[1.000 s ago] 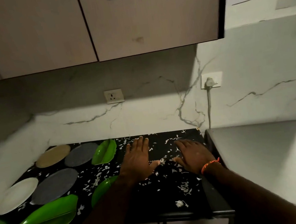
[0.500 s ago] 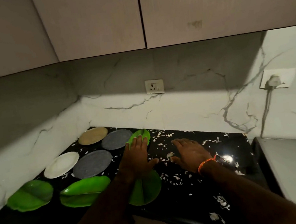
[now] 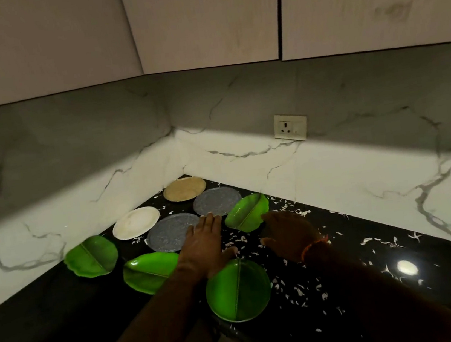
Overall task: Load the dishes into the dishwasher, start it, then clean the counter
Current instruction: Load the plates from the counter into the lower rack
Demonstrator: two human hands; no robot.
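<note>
Dishes, green leaf plates [image 3: 238,291] and round plates [image 3: 172,232], lie spread on black counter [image 3: 348,283] corner. Left hand [image 3: 205,245] flat, fingers straight; right hand [image 3: 290,234] relaxed, holding nothing.

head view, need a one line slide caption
Both hands, left and right, lie flat on a scrap-strewn black counter among eight plates.

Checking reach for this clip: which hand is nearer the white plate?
Left. The left hand lies flat just right of the white plate, across a grey plate. The right hand is farther right.
</note>
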